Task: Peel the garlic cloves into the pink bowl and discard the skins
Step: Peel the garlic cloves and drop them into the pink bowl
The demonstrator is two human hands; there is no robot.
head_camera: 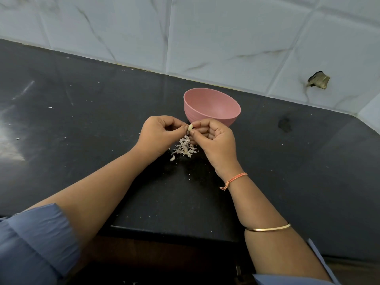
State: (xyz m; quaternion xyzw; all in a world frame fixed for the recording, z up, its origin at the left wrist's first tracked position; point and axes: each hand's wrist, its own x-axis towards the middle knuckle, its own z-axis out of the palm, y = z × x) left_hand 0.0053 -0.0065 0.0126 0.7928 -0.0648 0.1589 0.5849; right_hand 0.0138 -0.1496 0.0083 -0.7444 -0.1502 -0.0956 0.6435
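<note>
Pale garlic clove [190, 127], pinched between the fingertips of both hands above the counter. Pink bowl [211, 106], upright, just behind it. Skins [185, 148], a loose whitish heap directly below the clove.

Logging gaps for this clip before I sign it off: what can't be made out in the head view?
- Pink bowl: its near inner floor is hidden by its own rim, so its contents are unknown.
- Garlic clove: mostly covered by the fingers of the left hand and right hand; how much is peeled is unclear.
- Skins pile: partly behind the right hand.
</note>
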